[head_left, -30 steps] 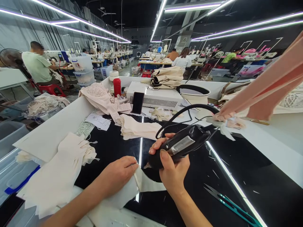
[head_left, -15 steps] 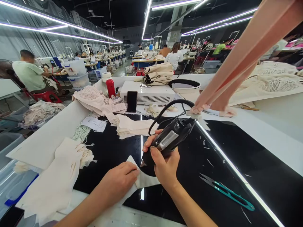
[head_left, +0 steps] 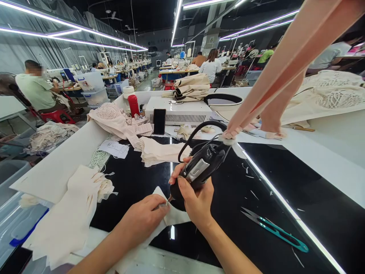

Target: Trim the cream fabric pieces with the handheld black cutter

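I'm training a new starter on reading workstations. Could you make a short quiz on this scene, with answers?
1. Which hand grips the black corded tool?
A) left
B) right
C) neither

2. True or false: the left hand is holding the thread snips.

3. Fill in the blank: from the camera's viewpoint, the red bottle stands to the ____ of the smartphone.

Key:
1. B: the right hand grips it.
2. False: the left hand is on the pale fabric piece; the thread snips lie on the black work surface.
3. left
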The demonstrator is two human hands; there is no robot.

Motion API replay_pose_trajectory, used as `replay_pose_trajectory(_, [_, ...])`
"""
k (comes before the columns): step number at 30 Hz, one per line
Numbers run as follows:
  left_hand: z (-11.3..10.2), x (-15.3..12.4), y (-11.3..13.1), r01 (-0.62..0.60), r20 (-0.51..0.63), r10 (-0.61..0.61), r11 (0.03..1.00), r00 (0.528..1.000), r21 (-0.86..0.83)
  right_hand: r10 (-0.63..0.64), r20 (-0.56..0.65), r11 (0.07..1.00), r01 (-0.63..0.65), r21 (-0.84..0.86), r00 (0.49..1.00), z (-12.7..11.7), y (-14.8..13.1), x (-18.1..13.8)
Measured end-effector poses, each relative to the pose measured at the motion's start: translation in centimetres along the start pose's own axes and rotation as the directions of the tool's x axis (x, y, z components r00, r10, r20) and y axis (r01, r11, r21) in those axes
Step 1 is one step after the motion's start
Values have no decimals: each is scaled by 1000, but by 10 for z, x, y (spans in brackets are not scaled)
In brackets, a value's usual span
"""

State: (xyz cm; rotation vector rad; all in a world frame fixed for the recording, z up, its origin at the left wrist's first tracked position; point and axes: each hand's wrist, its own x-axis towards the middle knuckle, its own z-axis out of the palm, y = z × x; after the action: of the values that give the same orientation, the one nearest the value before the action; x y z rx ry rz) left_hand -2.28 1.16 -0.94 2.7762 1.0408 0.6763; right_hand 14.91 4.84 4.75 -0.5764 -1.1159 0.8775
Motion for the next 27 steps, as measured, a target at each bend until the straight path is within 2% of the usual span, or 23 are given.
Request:
replay_pose_trajectory(6, [2,-3,-3,-6,-16,6,1000,1000,-29,4,-21,998,-2,65,1000,-4,-6,-2])
replay_pose_trajectory(12, [0,-3,-1,65,62,-60,995,996,-78,8,-5,997,-7,81,1000,-4,-6,-5])
replay_pose_trajectory(18, [-2,-2,-2,85,133,-74,993,988,-81,4,-9,1000,-4,11,1000,-4,-7,-8])
replay_pose_trajectory(20, [-3,-2,-3,70,117,-62,996,991,-58,4,-5,1000,-4,-5,1000,-5,-10,-7])
replay_pose_trajectory(25, [-7,1,0,-67,-46,67,998,997,2,12,-37,1000,-11,27,999,-13,-23,-8])
replay_pose_trajectory(27, [-9,5,5,-82,-87,82,997,993,3,6,-41,1000,-5,22,999,-18,-27,-9])
